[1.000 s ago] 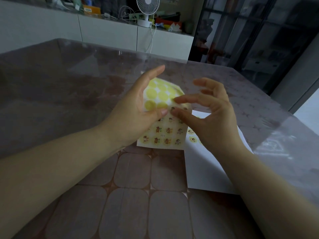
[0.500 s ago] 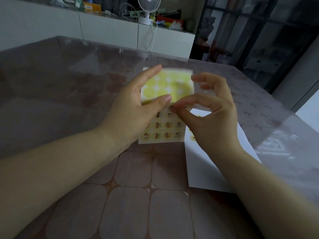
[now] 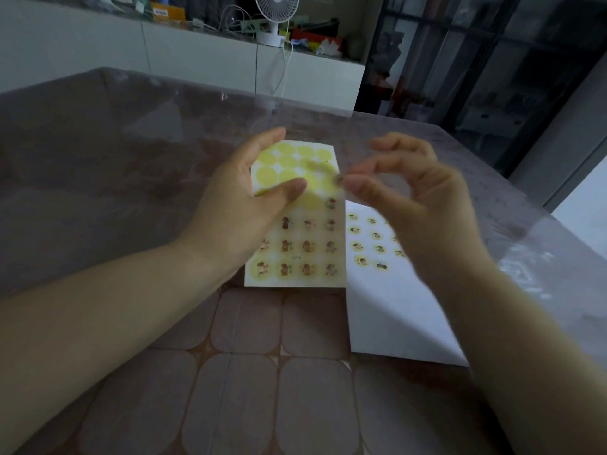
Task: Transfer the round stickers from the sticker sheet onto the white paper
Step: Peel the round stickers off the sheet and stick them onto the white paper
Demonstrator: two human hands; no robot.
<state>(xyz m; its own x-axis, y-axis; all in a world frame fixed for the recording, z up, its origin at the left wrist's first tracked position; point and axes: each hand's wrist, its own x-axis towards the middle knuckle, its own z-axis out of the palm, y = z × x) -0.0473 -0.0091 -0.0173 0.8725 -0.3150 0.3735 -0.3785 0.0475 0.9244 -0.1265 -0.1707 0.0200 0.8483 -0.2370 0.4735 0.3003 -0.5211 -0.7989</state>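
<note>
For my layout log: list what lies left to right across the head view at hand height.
left hand → sticker sheet → right hand

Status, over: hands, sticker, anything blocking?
Left hand holds sticker sheet. Right hand pinches round sticker, blurred. White paper beside sheet, nothing in the way.

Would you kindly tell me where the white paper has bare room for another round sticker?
The white paper is bare across its near half, between the lowest placed stickers and its near edge. Its far end is crowded: rows of stickers lie beside the sticker sheet, partly under the right hand, which pinches a round sticker.
</note>
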